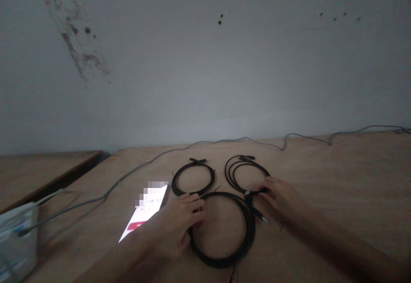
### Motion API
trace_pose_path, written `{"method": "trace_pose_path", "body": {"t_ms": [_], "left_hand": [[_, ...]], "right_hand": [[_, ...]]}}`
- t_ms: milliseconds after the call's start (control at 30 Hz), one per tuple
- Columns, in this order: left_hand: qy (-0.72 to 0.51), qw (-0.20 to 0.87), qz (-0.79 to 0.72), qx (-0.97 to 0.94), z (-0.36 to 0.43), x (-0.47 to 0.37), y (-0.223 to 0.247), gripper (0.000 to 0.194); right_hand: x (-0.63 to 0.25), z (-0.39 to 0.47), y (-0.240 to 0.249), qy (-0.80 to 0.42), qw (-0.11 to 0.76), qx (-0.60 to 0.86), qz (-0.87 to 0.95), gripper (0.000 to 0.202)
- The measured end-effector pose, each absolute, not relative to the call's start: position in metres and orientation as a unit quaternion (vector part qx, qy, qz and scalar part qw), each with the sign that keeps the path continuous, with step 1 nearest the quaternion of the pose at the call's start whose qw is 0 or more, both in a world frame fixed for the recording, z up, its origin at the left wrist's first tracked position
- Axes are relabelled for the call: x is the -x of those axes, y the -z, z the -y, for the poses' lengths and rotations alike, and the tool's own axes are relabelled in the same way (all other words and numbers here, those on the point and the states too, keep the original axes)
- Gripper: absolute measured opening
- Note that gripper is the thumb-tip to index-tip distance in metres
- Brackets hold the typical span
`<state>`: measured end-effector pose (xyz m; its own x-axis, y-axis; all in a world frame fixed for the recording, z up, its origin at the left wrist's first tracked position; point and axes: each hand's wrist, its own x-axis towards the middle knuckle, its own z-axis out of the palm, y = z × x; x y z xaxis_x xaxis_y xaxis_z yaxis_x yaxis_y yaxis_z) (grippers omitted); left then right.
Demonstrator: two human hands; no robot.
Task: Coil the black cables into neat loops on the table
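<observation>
Three coiled black cables lie on the wooden table. The largest, the front coil (251,236), has its left edge under the curled fingers of my left hand (188,214), which is closed round it. Two plugs with pale metal tips, one a connector (258,214), lie at its upper right. My right hand (274,195) is closed with its fingertips pinching the right coil (228,174) at its lower right side. Part of that grip is hidden. Behind my left hand sits the smaller left coil (175,184), with connectors (197,160) at its top.
A lit phone (144,214) lies left of my left hand, partly behind my forearm. A thin grey cord (128,174) runs along the back of the table (337,180) to a white object (19,236) at the left. Beyond rises a stained wall (205,81).
</observation>
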<state>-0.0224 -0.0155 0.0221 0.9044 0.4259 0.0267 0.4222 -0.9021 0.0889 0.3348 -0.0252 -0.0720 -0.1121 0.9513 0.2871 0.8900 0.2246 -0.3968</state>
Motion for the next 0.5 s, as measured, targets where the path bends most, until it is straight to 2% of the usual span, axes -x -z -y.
{"method": "trace_pose_path", "body": {"t_ms": [133, 233, 367, 500], "left_hand": [[0.008, 0.044, -0.214, -0.976, 0.017, 0.026, -0.025, 0.034], [0.010, 0.023, -0.204, -0.979, 0.018, 0.030, -0.023, 0.024], [0.004, -0.044, -0.173, -0.984, 0.017, 0.037, -0.019, 0.011], [-0.019, -0.100, -0.129, -0.986, 0.024, 0.040, -0.016, 0.012]], "right_hand": [[-0.334, 0.027, 0.071, -0.048, 0.232, 0.625, 0.744, 0.023], [-0.335, 0.026, 0.073, -0.047, 0.228, 0.619, 0.750, 0.024], [-0.338, 0.025, 0.076, -0.047, 0.234, 0.613, 0.753, 0.024], [-0.335, 0.027, 0.071, -0.051, 0.230, 0.623, 0.746, 0.022]]}}
